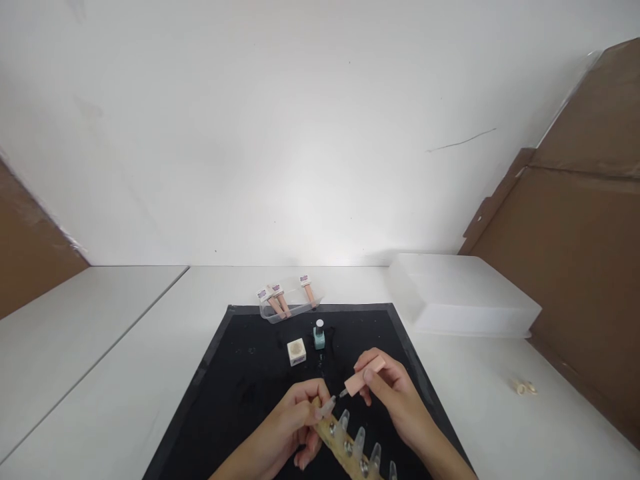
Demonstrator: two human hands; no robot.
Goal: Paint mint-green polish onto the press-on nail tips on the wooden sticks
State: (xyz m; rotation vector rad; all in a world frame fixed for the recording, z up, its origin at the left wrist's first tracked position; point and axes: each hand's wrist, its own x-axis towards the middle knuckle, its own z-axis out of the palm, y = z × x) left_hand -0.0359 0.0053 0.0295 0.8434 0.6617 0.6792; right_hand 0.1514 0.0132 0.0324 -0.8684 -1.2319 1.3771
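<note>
My left hand [295,423] is closed around the near-left end of a wooden nail tip stand [345,457], thumb and finger beside its first clear nail tip [327,406]. Several more clear nail tips stand in a row along the strip on round metal mounts. In my right hand [393,390] is a nail polish brush [364,375] by its long pink cap, fingers wrapped round it. Its dark bristle end points down-left and is at the first nail tip; whether it touches is too small to tell. Beyond my hands stand a teal polish bottle [319,335] and a small white box [297,352].
A clear plastic tray [275,320] behind the black mat [235,373] holds several pink, white-labelled tubes. At the right stands a white plastic bin [470,300], with small cream pieces [523,387] in front. Brown cardboard [585,253] walls the right side.
</note>
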